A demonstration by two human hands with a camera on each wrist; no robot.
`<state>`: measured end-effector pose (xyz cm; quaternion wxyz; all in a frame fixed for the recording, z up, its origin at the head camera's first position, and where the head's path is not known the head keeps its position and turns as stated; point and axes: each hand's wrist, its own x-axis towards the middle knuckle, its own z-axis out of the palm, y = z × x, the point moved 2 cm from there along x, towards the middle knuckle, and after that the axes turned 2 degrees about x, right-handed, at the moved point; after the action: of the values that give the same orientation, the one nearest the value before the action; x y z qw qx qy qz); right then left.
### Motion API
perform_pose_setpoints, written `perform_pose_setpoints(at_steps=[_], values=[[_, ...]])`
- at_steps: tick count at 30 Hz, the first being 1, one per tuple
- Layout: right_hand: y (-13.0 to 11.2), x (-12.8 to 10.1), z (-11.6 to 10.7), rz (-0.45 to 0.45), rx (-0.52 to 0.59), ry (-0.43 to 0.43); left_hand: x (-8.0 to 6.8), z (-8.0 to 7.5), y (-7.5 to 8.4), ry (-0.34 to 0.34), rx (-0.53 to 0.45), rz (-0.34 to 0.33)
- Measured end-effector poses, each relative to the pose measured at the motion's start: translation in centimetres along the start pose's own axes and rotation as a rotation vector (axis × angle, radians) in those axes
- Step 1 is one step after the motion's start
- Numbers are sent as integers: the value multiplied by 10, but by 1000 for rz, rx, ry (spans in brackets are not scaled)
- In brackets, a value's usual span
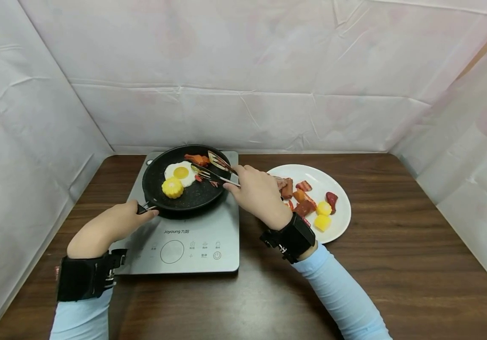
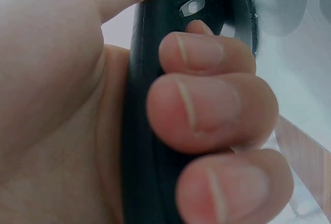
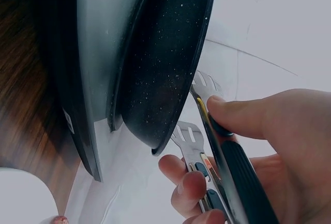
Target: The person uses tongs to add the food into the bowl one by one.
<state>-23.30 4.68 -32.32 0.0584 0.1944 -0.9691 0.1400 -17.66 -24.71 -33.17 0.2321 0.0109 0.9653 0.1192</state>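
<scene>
- The handle (image 2: 147,131) of the black frying pan (image 1: 185,179) is gripped by the left hand (image 1: 113,224), with the fingers (image 2: 207,110) curled round it.
- The pan is set on the induction cooker (image 1: 188,236), which stands on the wooden table (image 1: 396,283).
- A pair of tongs (image 1: 213,170) is clamped in the right hand (image 1: 258,193), the slotted tips held over the pan's far right part and slightly apart.
- Already in the pan are a fried egg (image 1: 181,173), a corn piece (image 1: 172,188) and an orange-red piece (image 1: 197,159) near the tongs' tips.
- Several pieces of meat and corn are left on the white plate (image 1: 337,222) just right of the cooker, so the moving of food between the two is judged partly done.
</scene>
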Motion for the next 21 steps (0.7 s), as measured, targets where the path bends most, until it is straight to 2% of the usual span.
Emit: perform_pose_setpoints(at_steps=[21], values=[[4, -3, -6, 17, 24, -18, 0, -1, 1, -4, 23, 1]])
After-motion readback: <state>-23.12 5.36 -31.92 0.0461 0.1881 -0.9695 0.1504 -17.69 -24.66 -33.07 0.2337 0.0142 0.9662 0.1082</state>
